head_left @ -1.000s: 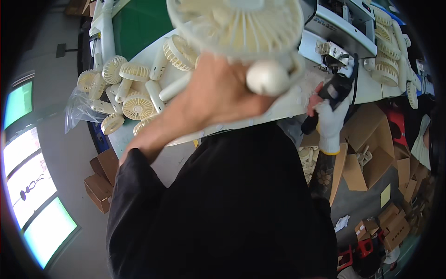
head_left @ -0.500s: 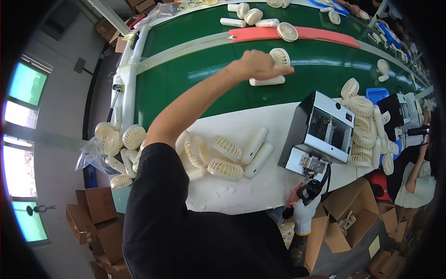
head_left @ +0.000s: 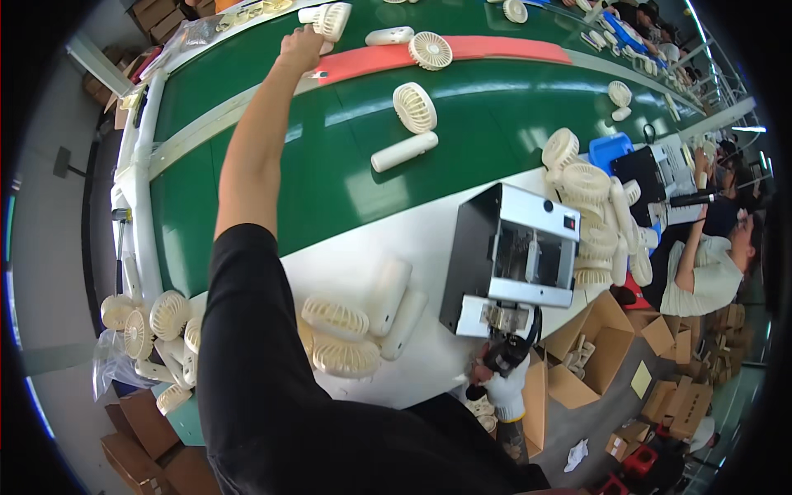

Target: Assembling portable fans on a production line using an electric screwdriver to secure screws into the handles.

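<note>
My left hand [head_left: 301, 49] is stretched far across the green belt, its fingers closed around a cream handheld fan [head_left: 332, 21] with a round slatted head. Just right of it lie a cream handle piece [head_left: 389, 35] and a fan head [head_left: 431, 51] on the red strip [head_left: 487, 51]. Low on the right, my gloved right hand [head_left: 505, 389] is beside the black cylinder [head_left: 505, 355] at the front of a boxy silver-and-black machine [head_left: 528, 247]. Its fingers look curled, partly hidden by the cylinder; what they hold cannot be made out.
Nearer on the belt [head_left: 272, 206] lie a fan head [head_left: 414, 107] and handle [head_left: 404, 152]. Fan parts lie on the white table [head_left: 429, 239], with piles at left [head_left: 169, 315] and beyond the machine [head_left: 586, 181]. An open carton [head_left: 606, 346] and a co-worker [head_left: 701, 264] are at right.
My left hand has moved from above the nearer fan and handle to the far side of the belt, closing on a fan there. The view has turned; my right hand stays by the machine.
</note>
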Motion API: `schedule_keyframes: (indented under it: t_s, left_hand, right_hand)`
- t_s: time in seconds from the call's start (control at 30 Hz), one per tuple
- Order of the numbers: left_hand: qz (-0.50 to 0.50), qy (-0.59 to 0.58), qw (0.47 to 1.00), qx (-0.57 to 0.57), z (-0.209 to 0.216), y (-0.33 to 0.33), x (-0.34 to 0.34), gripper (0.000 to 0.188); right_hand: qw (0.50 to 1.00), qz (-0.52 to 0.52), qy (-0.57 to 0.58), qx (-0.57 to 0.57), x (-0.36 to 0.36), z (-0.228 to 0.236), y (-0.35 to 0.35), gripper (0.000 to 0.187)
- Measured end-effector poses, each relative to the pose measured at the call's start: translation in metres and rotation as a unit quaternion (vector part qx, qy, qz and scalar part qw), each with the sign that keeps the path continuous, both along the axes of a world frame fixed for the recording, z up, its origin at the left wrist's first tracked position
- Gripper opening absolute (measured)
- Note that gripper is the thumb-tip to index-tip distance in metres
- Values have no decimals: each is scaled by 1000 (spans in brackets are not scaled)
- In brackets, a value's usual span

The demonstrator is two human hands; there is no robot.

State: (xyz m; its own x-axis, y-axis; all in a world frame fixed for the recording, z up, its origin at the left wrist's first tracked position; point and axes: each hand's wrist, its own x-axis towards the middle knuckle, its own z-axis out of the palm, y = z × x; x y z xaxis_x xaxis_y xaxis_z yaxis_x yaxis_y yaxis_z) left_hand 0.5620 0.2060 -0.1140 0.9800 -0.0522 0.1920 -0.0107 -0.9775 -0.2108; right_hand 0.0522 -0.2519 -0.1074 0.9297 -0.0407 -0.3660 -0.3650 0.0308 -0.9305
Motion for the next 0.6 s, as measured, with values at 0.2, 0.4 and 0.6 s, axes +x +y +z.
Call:
schedule_keyframes:
  t_s: [0.2, 0.4, 0.6]
  left_hand:
    - [-48, 109, 975, -190, 96, 1, -123, 38]
    - [-300, 141, 915, -231, 196, -98, -368, 38]
    - [-459, 397, 664, -436, 144, -186, -527, 23]
  right_hand:
    - [988, 54, -23, 141, 1, -17, -21, 29]
    - [889, 186, -84, 411, -6, 76, -21, 39]
    - [946, 215, 12, 242, -28, 93, -8, 42]
